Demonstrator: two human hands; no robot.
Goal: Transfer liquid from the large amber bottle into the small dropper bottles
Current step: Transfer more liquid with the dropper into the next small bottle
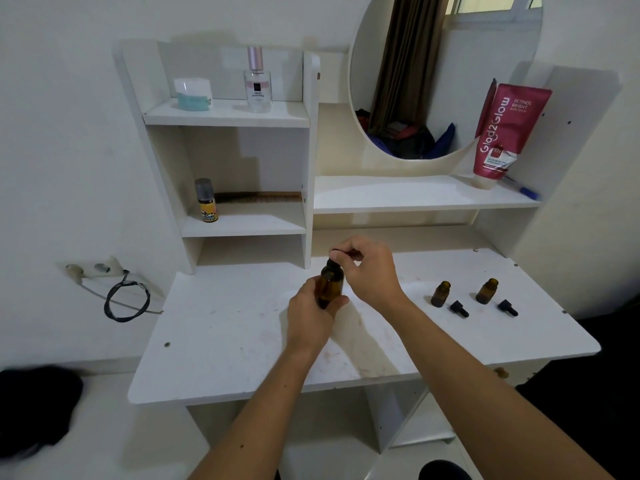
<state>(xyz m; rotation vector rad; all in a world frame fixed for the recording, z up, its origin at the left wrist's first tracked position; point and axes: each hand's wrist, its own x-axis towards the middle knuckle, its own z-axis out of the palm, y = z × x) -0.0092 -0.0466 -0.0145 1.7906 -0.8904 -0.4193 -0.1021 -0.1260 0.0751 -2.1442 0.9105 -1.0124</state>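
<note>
My left hand point(311, 315) grips the large amber bottle point(331, 284) by its body, holding it upright just above the white desk top point(242, 341). My right hand point(369, 268) pinches the bottle's black dropper cap point(335, 256) at the neck. To the right stand two small amber dropper bottles, uncapped: one point(440, 294) nearer the middle, the other point(486, 291) further right. A black dropper cap lies on its side in front of each, the first cap point(459, 309) and the second cap point(507, 307).
A shelf unit at the back left holds a perfume bottle point(257, 81), a jar point(193, 94), a small spray bottle point(206, 200) and a comb point(259, 196). A red tube point(502, 133) leans beside the round mirror point(443, 74). A cable point(126, 299) hangs left of the desk.
</note>
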